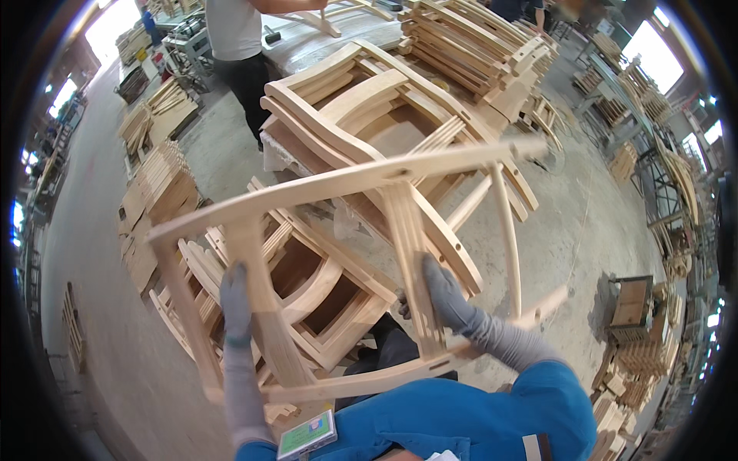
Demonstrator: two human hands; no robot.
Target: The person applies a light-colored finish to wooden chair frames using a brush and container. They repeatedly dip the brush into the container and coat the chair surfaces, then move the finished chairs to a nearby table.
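Both gloved hands hold a pale wooden frame (pixel 323 187) up in front of the body, tilted, its upper rail rising toward the right. The left hand (pixel 235 300) is at the edge of the wide left slat, though blur makes it hard to tell how far its fingers wrap round. The right hand (pixel 444 290) is closed round the next slat, with fingertips showing on its far side. A thin round rod (pixel 505 238) crosses near the right end. Beneath and beyond lie assembled chair parts (pixel 360 330), more curved frames (pixel 369 96) and, near a grey worktop (pixel 323 55), a standing person (pixel 236 31) in a white top
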